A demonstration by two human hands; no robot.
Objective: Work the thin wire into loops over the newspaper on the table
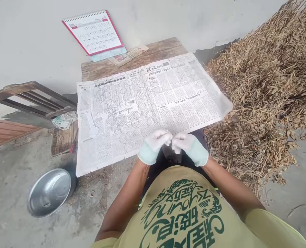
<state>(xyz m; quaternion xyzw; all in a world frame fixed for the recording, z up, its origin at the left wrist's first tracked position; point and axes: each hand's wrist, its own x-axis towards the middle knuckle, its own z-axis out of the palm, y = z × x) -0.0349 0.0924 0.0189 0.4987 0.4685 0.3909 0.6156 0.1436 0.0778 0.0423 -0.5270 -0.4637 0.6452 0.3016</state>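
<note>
My left hand [155,144] and my right hand [189,146] both wear pale gloves and meet fingertip to fingertip over my lap, at the near edge of a spread newspaper [147,103]. The fingers of both are curled and pinched together; whatever sits between them is too small to make out. The newspaper lies flat over a low wooden table [132,60] and overhangs its near edge. Nothing rests on the newspaper.
A large heap of dry pods and stalks [266,89] fills the right side. A metal bowl [50,191] sits on the concrete floor at lower left. A calendar [93,32] leans on the wall behind the table. A wooden frame [31,98] lies at left.
</note>
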